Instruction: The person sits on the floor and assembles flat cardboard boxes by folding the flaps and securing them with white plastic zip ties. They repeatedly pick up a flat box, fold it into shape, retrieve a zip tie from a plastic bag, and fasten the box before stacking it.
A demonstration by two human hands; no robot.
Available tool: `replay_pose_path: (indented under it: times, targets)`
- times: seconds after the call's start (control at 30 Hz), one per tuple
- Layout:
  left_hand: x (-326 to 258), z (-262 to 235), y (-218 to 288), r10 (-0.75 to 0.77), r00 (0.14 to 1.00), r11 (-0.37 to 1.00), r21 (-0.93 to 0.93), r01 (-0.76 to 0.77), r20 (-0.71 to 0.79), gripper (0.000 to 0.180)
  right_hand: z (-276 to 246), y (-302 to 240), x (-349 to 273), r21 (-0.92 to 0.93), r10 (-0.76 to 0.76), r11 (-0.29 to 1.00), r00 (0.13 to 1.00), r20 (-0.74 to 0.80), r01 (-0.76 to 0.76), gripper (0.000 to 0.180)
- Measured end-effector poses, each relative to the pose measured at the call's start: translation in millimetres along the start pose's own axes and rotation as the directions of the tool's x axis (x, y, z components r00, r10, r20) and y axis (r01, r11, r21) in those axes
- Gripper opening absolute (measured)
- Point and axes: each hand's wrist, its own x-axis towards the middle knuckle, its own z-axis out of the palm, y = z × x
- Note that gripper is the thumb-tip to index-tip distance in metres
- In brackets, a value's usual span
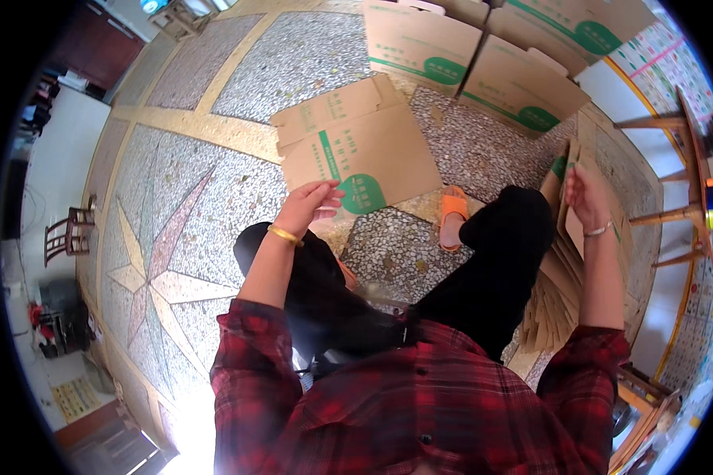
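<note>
My left hand [309,202] hovers over the floor with its fingers loosely curled and nothing in it, just short of a flat brown cardboard box blank [364,150] with green print that lies on the pebble floor. My right hand [585,194] grips the top sheet of a leaning stack of flat cardboard blanks [566,269] beside my right knee. I sit with black trousers and an orange sandal [452,215] between the two hands.
More folded cardboard boxes [467,63] with green marks lie further out on the floor. A wooden table leg and frame [681,174] stand at the right. A small wooden stool [70,233] is at the far left. The floor has a star pattern [154,261].
</note>
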Motion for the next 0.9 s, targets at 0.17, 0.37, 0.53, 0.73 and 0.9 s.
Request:
replay_pose_path:
  times: [0.17,0.37,0.53,0.73,0.9]
  targets:
    - [36.3,-27.1,-16.6,-0.003,0.986,0.943,-0.329,-0.052,-0.165,0.035,134.1,-11.2,82.0,-0.075,0.053,0.996,0.993,0.102,-0.045,0.022]
    - [58.3,-47.9,-50.2,-0.154,0.956,0.959,-0.269,0.084,-0.251,0.033,198.3,165.3,191.7,-0.057,0.399,0.916,0.917,0.011,-0.398,0.029]
    - [69.7,-44.8,-47.2,-0.241,0.945,0.951,-0.25,0.184,-0.22,0.033,198.5,301.8,202.4,0.066,0.6,0.8,0.794,-0.102,-0.596,0.043]
    - [84.1,-47.3,-48.1,-0.332,0.926,0.927,-0.244,0.285,-0.181,0.03,199.0,345.9,197.9,0.361,0.75,0.657,0.618,-0.234,-0.662,0.053]
    - [100.1,-45.5,-50.0,-0.356,0.923,0.92,-0.226,0.32,-0.143,0.028,195.4,363.4,221.9,0.53,0.798,0.582,0.56,-0.224,-0.617,0.06]
